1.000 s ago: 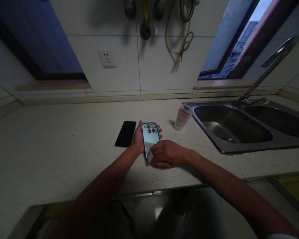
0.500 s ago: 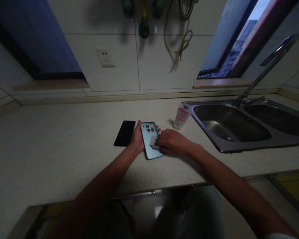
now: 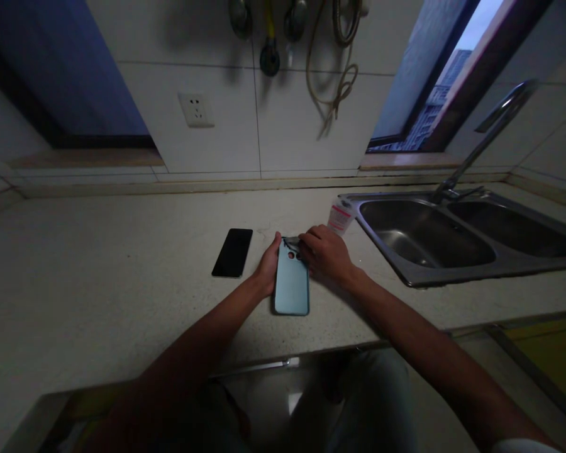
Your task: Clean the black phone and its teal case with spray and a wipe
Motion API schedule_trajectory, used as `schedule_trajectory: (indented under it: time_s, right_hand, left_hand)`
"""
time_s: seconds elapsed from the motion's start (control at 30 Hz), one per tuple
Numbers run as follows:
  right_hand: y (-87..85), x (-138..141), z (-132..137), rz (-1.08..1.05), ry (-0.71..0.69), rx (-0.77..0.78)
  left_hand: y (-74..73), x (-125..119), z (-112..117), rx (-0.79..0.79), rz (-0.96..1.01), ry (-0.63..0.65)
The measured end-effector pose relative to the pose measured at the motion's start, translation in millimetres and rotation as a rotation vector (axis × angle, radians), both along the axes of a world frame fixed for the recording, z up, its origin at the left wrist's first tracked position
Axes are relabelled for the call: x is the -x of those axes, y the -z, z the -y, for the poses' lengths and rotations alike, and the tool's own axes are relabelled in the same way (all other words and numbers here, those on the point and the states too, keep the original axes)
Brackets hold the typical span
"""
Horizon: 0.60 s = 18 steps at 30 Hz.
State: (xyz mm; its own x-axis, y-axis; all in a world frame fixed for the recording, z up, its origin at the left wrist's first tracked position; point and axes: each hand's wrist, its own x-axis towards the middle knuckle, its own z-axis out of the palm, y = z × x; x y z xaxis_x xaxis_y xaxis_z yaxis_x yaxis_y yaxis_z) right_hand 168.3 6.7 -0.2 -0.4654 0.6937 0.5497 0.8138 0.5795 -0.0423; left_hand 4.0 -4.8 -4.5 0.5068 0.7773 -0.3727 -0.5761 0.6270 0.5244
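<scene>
Your left hand (image 3: 266, 267) grips the pale-blue phone case (image 3: 291, 286) (rounded corners, round camera holes) over the speckled counter (image 3: 122, 270); your right hand (image 3: 329, 253) pinches a thin grey sheet (image 3: 292, 241) at its top end

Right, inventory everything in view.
Phone case: 1, light blue, centre
Wipe: 1, grey, at case's camera end
Phone: 1, black, left of case
Counter: 1, whitish, underneath
Sink: 1, silver, right
Faucet: 1, silver, behind sink
Cup: 1, clear with pink print, beside sink
Socket: 1, white, on tiled wall
Pipe fittings: 3, dark, top
Hose: 1, metallic, top
Cord: 1, beige, hanging
Windows: 2, bluish, either side
Panels: 2, yellow, lower sides
Legs: 2, dark, below
Left grip: 1, holding case
Right grip: 1, holding wipe
</scene>
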Motion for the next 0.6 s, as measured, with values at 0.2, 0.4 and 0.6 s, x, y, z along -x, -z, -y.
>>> schedule_trajectory:
  time_s: [0.2, 0.4, 0.6]
  right_hand:
    - [9.0, 17, 9, -0.151, -0.274, 0.077]
    - [7.1, 21, 16, -0.181, -0.591, 0.154]
    - [4.6, 22, 27, -0.097, -0.954, 0.377]
  left_hand:
    - [5.4, 3, -3, 0.065, 0.033, -0.001]
    - [6.9, 3, -4, 0.054, 0.021, 0.007]
    - [6.3, 2, -6, 0.009, -0.026, -0.061]
